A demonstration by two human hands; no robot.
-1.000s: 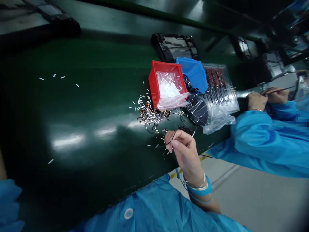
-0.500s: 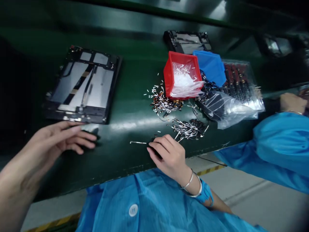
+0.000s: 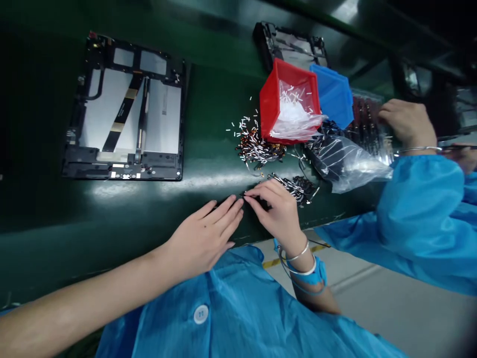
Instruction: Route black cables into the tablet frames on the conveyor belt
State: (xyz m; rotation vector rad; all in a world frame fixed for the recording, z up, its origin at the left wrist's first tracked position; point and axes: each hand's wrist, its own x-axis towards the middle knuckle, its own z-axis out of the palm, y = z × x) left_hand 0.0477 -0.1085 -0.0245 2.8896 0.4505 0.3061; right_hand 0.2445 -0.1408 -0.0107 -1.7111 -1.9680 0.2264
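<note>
My left hand (image 3: 208,231) lies palm down with its fingers stretched out, their tips next to those of my right hand. My right hand (image 3: 274,206) is closed in a pinch at the tabletop, on something small and dark that I cannot make out. The thin silver strip is out of sight. Just behind my right hand is a pile of short cables with silver ends (image 3: 298,189). Further back lies a heap of small metallic parts (image 3: 261,149) with white bits scattered beside it. An opened tablet (image 3: 126,114) with its inner parts showing lies to the left.
A red bin (image 3: 270,107) holds a plastic bag of white bits. Beside it are a blue bin (image 3: 334,97), a clear bag with dark parts (image 3: 346,161) and a second opened device (image 3: 294,47). At right, a co-worker's hand (image 3: 410,122) reaches over a tray of parts.
My left hand has moved right, from beside the tablet to my right hand's fingertips. The silver strip has gone from sight. The co-worker's hand has moved left to the parts tray.
</note>
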